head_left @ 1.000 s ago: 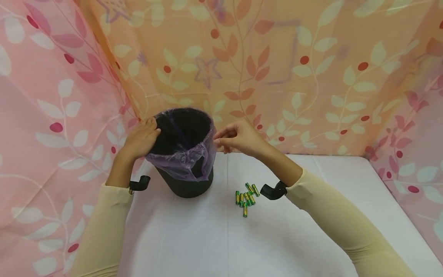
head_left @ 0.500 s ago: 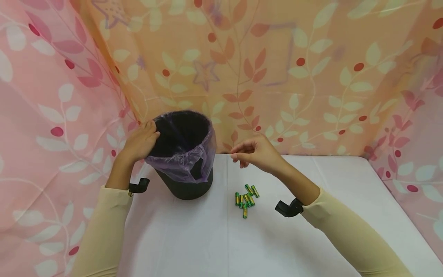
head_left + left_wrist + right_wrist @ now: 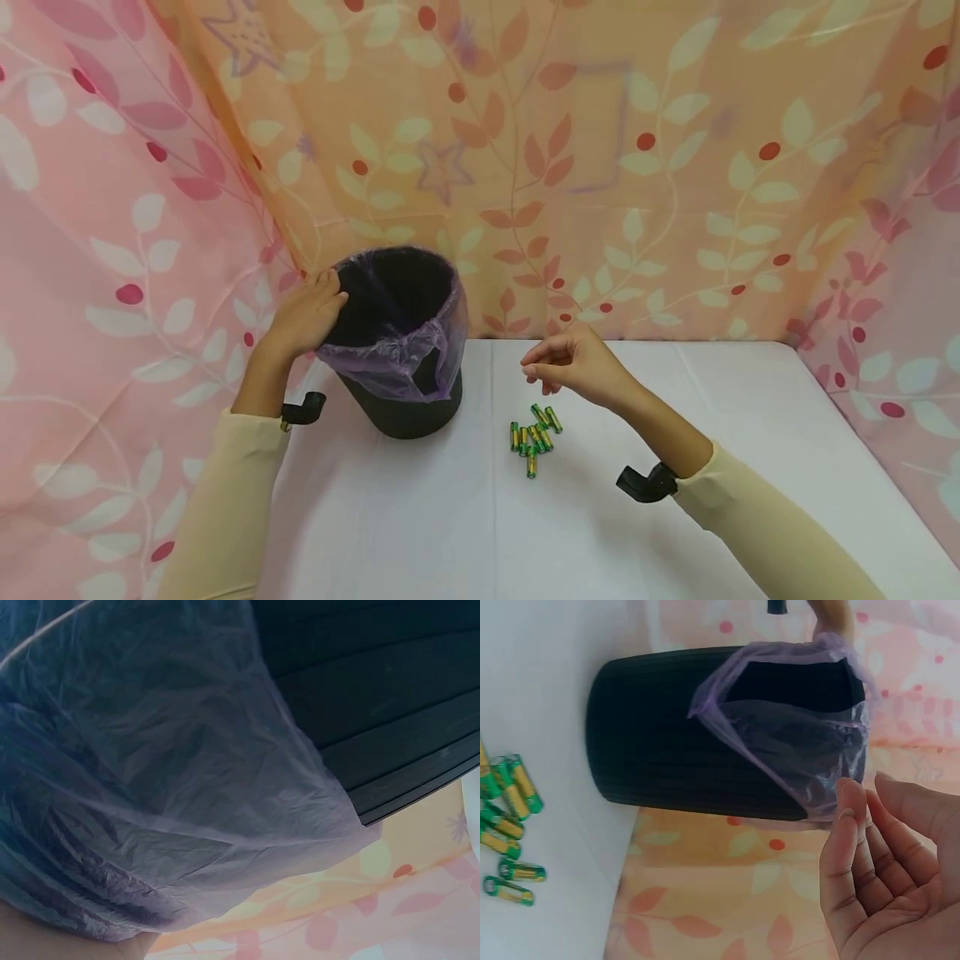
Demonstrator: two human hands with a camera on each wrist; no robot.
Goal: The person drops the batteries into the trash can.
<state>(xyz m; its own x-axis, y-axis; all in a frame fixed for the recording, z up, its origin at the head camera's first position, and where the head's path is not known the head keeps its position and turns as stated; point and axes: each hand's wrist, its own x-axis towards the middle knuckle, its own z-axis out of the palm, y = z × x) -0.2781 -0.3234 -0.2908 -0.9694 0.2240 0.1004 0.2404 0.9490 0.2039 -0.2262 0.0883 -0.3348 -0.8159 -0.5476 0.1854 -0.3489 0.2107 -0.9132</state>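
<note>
A black trash bin (image 3: pixel 405 417) stands left of the table's middle. A thin purple plastic bag (image 3: pixel 375 367) lines it and is folded down over the rim, with a gap at the front showing the black wall. My left hand (image 3: pixel 307 312) grips the bin's left rim over the bag; in the left wrist view the bag (image 3: pixel 180 765) covers most of that hand. My right hand (image 3: pixel 585 367) hovers right of the bin, fingers loosely bent, holding nothing. Several green and yellow batteries (image 3: pixel 532 437) lie on the table below it, also seen in the right wrist view.
The table (image 3: pixel 420 525) has a white cover. Floral cloth (image 3: pixel 675 208) hangs behind it and along both sides, close behind the bin. A black wrist mount (image 3: pixel 648 483) sits on the right forearm and another mount (image 3: pixel 303 408) on the left.
My right hand has come away from the bag at the bin's right rim and moved right and down toward the batteries. The left hand stays on the rim.
</note>
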